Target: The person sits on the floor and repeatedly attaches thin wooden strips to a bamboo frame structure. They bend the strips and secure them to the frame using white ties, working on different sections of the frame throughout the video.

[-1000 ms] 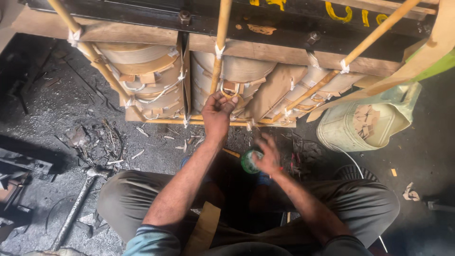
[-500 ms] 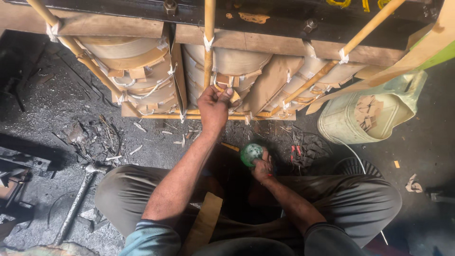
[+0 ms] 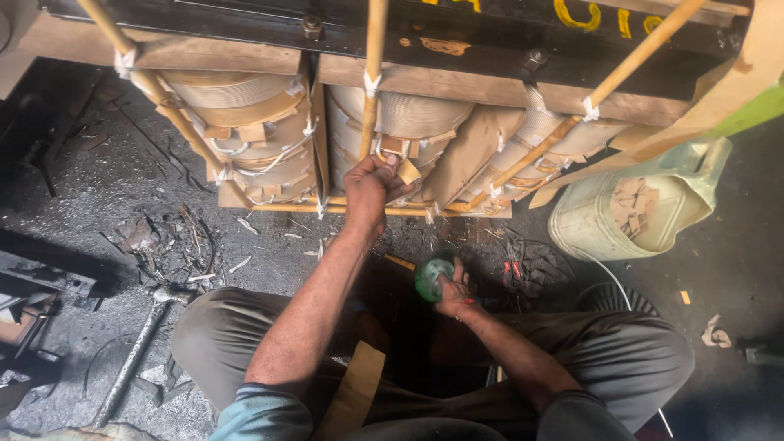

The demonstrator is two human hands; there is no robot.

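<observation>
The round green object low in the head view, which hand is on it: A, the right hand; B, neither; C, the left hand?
A: the right hand grips the round green object near the floor, while the left hand is up at the paper-wrapped coils.

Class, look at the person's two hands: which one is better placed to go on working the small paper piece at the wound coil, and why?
Left. The left hand is already up at the coil, fingers pinching the small paper piece. The right hand is down near the floor, on a green roll, well away from the coil.
</observation>
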